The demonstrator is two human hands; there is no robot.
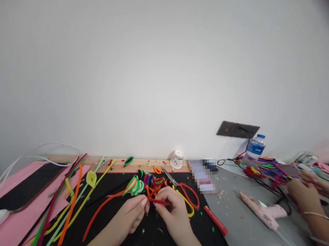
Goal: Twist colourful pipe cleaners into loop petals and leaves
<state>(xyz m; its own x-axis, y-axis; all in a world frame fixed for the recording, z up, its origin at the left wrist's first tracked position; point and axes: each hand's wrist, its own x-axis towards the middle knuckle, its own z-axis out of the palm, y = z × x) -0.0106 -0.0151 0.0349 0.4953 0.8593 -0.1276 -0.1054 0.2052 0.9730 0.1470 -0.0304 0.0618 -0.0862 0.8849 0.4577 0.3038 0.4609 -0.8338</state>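
My left hand (131, 216) and my right hand (172, 211) meet over a black mat (149, 239), both pinched on a short red pipe cleaner (158, 201) held between them. Just beyond my fingers lies a cluster of bent pipe-cleaner loops (146, 183) in green, orange, purple and red. A long orange pipe cleaner (99, 214) curves away to the left from that cluster. Scissors (182, 188) with red and yellow handles lie right behind my right hand.
Long pipe cleaners (66, 210) fan over pink sheets (11, 225) at left. A red stick (216, 220), a pink glue gun (260, 211), a white cup (177, 159) and a water bottle (255, 147) are nearby. Another person's hands (305, 192) work at right.
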